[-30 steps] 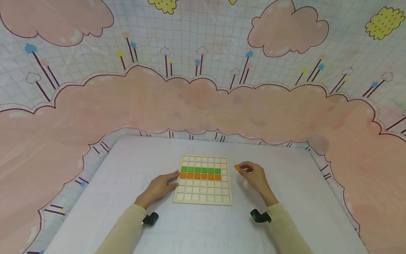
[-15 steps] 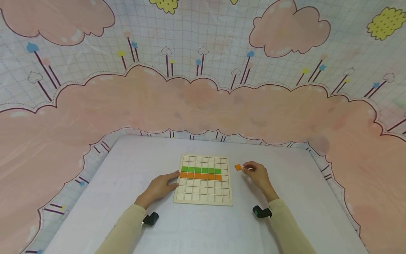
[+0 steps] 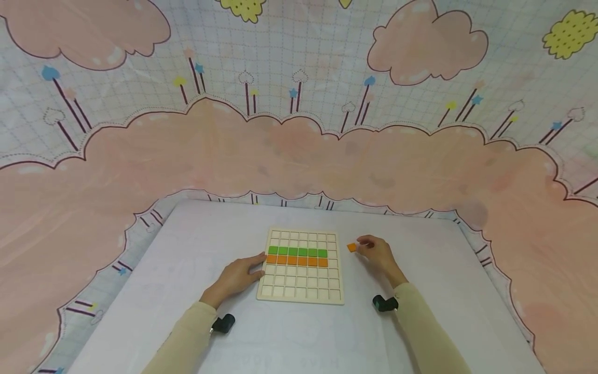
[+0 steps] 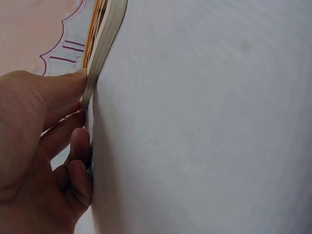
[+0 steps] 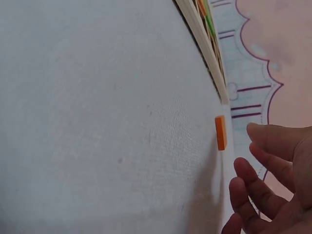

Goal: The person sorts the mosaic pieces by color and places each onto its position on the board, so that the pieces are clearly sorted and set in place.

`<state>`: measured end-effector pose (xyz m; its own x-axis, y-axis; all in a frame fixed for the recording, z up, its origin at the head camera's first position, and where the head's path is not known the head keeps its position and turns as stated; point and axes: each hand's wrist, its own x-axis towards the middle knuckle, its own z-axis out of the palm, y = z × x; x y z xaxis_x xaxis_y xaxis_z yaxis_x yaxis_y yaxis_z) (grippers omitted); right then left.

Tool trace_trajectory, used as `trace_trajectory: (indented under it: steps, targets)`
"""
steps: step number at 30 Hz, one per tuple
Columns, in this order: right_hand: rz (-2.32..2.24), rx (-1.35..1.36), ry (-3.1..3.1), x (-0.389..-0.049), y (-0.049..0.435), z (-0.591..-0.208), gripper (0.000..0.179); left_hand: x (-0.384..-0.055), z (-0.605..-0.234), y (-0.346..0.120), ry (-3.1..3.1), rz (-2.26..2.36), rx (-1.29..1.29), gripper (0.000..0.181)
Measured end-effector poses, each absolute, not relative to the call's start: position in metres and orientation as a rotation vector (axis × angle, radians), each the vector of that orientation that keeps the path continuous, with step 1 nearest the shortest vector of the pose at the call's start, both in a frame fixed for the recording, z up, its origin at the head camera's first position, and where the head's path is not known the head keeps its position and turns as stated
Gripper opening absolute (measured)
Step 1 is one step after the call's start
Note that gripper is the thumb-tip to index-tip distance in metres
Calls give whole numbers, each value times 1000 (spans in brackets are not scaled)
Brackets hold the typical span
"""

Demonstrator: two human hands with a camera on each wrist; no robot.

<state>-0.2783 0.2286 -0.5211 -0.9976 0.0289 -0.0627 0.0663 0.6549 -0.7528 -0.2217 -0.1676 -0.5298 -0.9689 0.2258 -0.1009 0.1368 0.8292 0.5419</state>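
Observation:
A light wooden grid board (image 3: 299, 294) lies on the white table, with a row of green tiles (image 3: 298, 252) just above a row of orange tiles (image 3: 297, 260). My left hand (image 3: 235, 280) rests at the board's left edge, thumb and index finger touching it. In the left wrist view the other fingers bend loosely beside the board's side (image 4: 105, 44). To the right of the board a single orange tile (image 3: 352, 248) lies on the table. My right hand (image 3: 377, 254) is right beside this tile; the right wrist view shows the fingers (image 5: 265, 190) spread with nothing between them.
The white tabletop (image 3: 299, 343) surrounds the board. A patterned cloth (image 3: 299, 150) with pink clouds hangs behind and around the table. Dark wrist cameras (image 3: 385, 303) sit at both wrists, close over the table.
My right hand has let go of the orange tile, which now lies on the table; the hand drew back slightly and stays close by. The left hand keeps its place at the board.

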Motion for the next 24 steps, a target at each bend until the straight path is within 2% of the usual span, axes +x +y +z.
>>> trace_trajectory:
  steps: [10, 15, 24]
  targets:
    - [-1179, 136, 2793, -288, 226, -523, 31, -221, -528, -166, 2851, 827, 278, 54]
    - [-1145, 159, 2791, -291, 224, -523, 25, -221, -529, -166, 2849, 827, 289, 54]
    - [-1203, 75, 2874, -289, 227, -528, 19, -221, -530, -167, 2868, 821, 310, 53]
